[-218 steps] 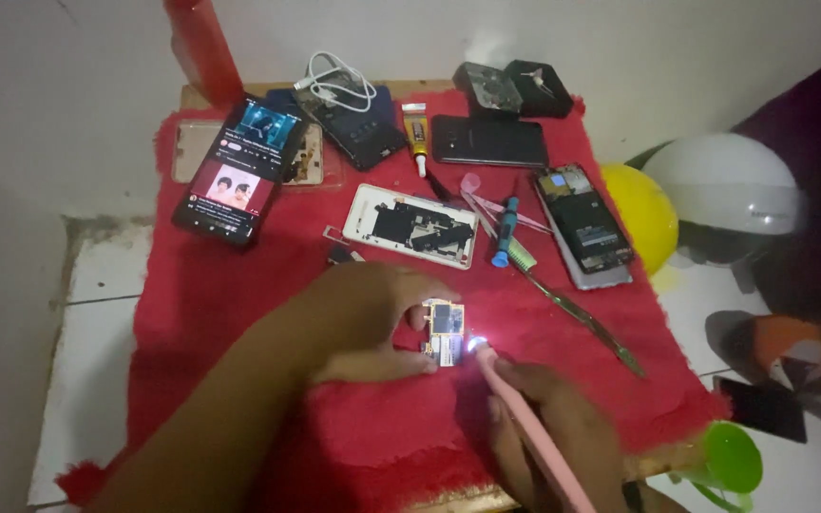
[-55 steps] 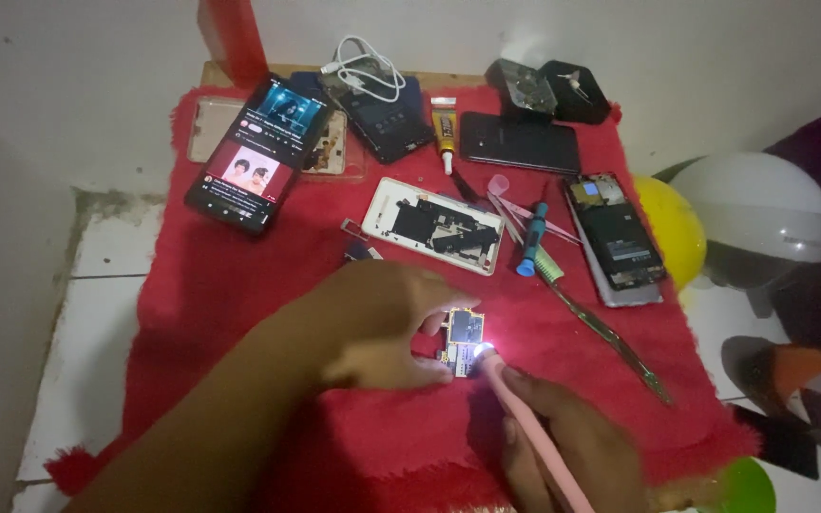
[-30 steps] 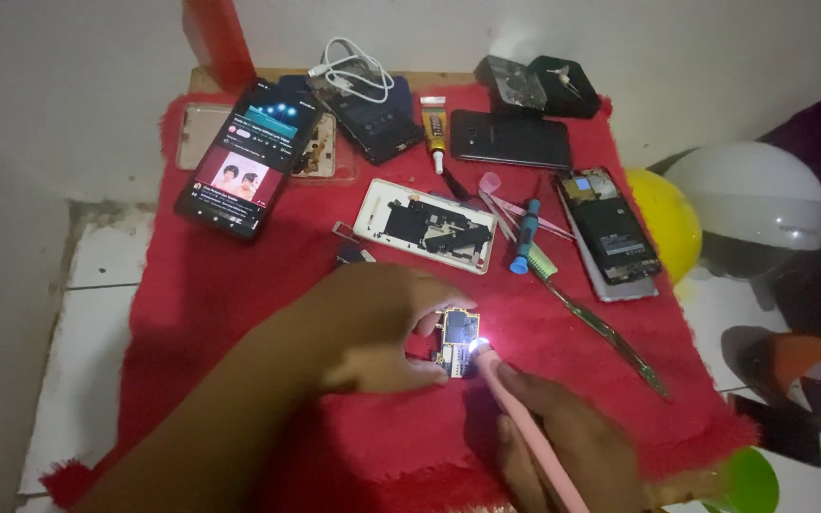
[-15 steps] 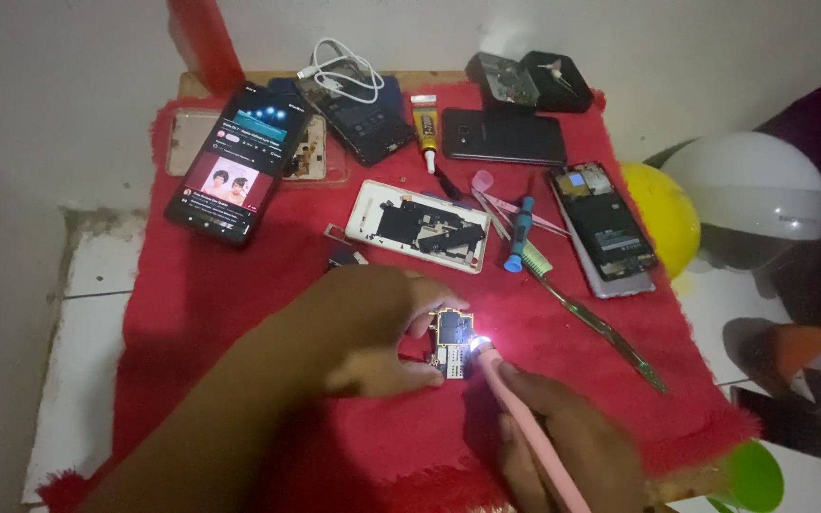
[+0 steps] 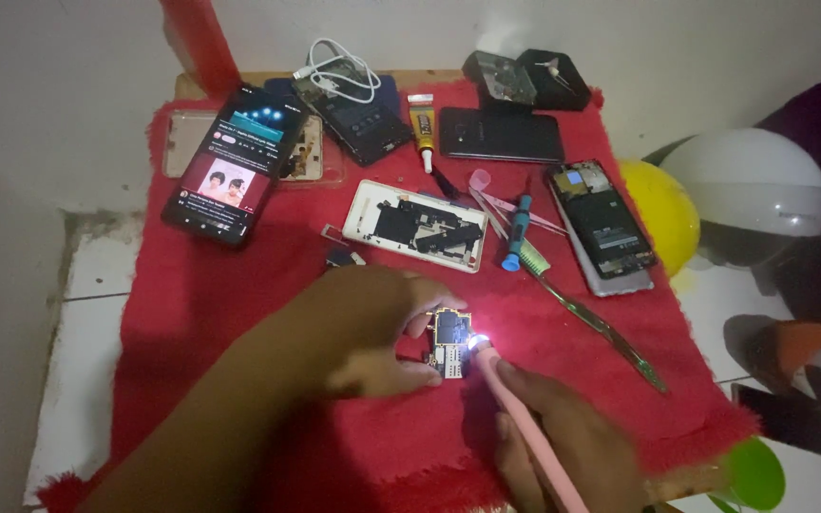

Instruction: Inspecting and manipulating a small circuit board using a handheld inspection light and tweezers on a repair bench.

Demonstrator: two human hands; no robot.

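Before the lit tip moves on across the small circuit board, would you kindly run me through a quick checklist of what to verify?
1. Circuit board held steady by left hand: ok, fingers pinch its edge on the red cloth.
2. Pink tool held firm in right hand: ok.
3. Glowing tip on the board: ok, it meets the right edge.
4. Fingers away from the tip: not ok, they sit close.
5. Exact component touched: cannot tell, glare hides it.
6. Opened white phone out of the way: ok.

Red cloth (image 5: 239,313); pink tool (image 5: 525,427); yellow ball (image 5: 662,214).
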